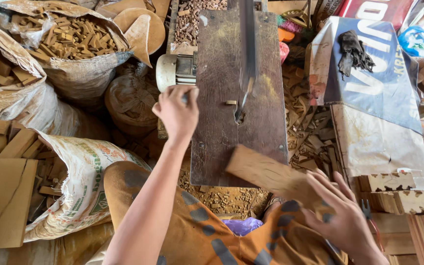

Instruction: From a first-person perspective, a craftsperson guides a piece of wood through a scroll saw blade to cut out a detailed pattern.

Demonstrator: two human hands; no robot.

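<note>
In the head view, a dark wooden saw table [222,98] is seen from above, with a thin vertical blade [247,54] passing down through a slot near its middle. The left hand [176,114] is raised at the table's left edge, just beside a pale round motor housing [167,72]; its fingers [185,93] are curled narrowly around something small that cannot be made out, so whether anything is gripped cannot be told. The right hand [342,216] is spread wide, fingers open and laid flat over the near end of a flat wooden board [271,174], which rests tilted across the table's near right corner, well short of the blade.

The step in hand is judged to be the bringing of the board to the blade. It would be done well if the board were laid flat on the table before being advanced, if its edge were lined up with the slot, and if the feed were kept slow and straight. Fingers are best kept to the side of the cutting line, never ahead of it. The left hand is best moved onto the board only once it lies steady.

Around the table, sacks of small wood offcuts [69,37] are stacked at the left, and notched wooden pieces [393,189] at the right.
</note>
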